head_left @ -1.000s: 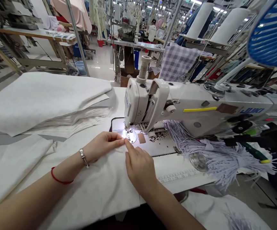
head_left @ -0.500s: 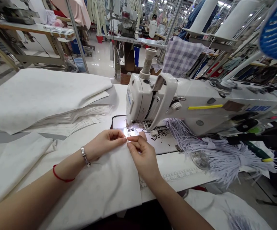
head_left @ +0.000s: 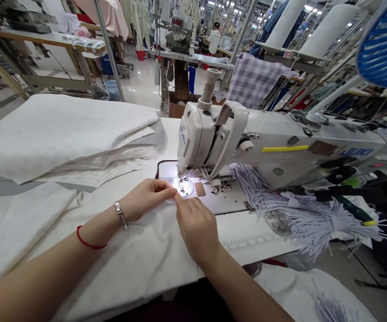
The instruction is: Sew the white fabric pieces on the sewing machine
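Note:
My left hand (head_left: 145,199), with a silver bracelet (head_left: 121,213) and a red string (head_left: 91,245) on its wrist, pinches the edge of a white cloth (head_left: 136,259) just left of the needle plate (head_left: 186,187). My right hand (head_left: 196,228) lies beside it, its fingertips pressing the same edge. Both hands sit in front of the presser foot (head_left: 182,179) of a white JUKI sewing machine (head_left: 280,152). The cloth's edge under my fingertips is partly hidden.
Folded white fabric (head_left: 56,134) lies in a stack on the left of the table (head_left: 250,237). A bundle of lavender strips (head_left: 314,223) hangs right of the machine. A checked cloth (head_left: 254,80) hangs behind it, and a person (head_left: 214,41) stands far back.
My right hand has flattened from a curled pinch, with its fingers now pressing down along the cloth edge. My left hand has barely moved. The view has shifted slightly.

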A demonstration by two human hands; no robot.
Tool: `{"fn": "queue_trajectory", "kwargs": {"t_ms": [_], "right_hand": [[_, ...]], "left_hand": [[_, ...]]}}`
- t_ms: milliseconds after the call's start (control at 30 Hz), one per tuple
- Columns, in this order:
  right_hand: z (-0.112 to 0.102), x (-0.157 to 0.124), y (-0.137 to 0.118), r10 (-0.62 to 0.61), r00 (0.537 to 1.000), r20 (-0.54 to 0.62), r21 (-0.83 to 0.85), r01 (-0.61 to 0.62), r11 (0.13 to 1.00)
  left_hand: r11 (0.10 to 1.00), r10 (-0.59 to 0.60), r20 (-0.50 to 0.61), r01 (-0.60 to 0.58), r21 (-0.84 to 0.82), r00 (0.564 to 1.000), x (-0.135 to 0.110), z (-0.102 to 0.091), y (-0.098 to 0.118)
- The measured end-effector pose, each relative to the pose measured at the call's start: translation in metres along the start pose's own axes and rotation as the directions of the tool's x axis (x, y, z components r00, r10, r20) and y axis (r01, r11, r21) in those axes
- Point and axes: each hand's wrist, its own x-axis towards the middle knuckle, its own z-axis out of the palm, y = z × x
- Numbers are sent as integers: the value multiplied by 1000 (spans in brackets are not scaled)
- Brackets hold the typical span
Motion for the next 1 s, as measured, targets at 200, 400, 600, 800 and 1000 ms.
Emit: {"fn": "queue_trajectory", "kwargs": {"t_ms": [200, 400, 600, 800, 1000], "right_hand": [[-8, -4, 1, -41, 970, 239, -175, 84, 981], [-21, 11, 39, -133, 859, 495, 143, 70, 987], [-16, 15, 68, -382, 812, 441, 266, 288, 920], [-12, 11, 71, -419, 839, 347, 307, 320, 896], [-12, 6, 76, -384, 856, 345, 408, 232, 883]], "left_hand": [[918, 196, -75, -156, 363, 978, 12, 11, -2], [807, 370, -50, -294, 513, 928, 23, 14, -9], [762, 414, -53, -314, 566, 909, 24, 10, -11], [697, 502, -25, -387, 604, 864, -9, 20, -23], [518, 618, 122, -519, 680, 776, -20, 22, -36]]}}
